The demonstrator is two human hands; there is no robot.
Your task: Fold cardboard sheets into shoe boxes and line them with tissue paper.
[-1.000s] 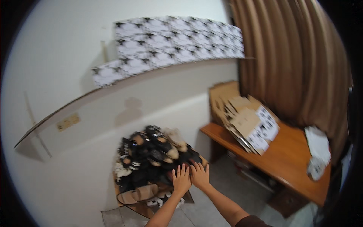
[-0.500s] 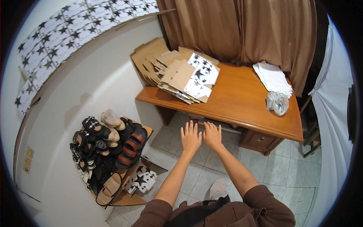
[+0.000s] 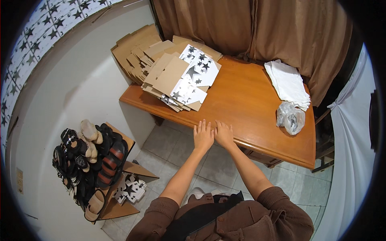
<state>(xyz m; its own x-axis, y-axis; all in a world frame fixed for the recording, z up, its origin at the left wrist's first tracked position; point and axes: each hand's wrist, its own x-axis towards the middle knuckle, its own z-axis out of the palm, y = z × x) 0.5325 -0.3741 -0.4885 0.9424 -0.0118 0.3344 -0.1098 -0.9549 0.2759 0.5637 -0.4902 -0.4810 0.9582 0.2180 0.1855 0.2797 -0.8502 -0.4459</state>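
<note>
Two hands [image 3: 204, 139] near wooden desk [image 3: 239, 96]

I can't tell whether the left hand [image 3: 204, 139] or right hand [image 3: 224, 134] touches the desk [image 3: 241, 92]. The curtain [image 3: 289, 32] is cut off above; what the bag [image 3: 292, 119] holds is unclear.

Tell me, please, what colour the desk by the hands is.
The desk is orange-brown, showing best in the head view.

1. Left hand [image 3: 204, 138] and right hand [image 3: 224, 134], earlier framed against piled shoes [image 3: 83, 161], now appear at the edge of the wooden desk [image 3: 245, 100].
2. Shelved star-printed boxes [image 3: 42, 32] slip toward the view's upper-left rim.
</note>
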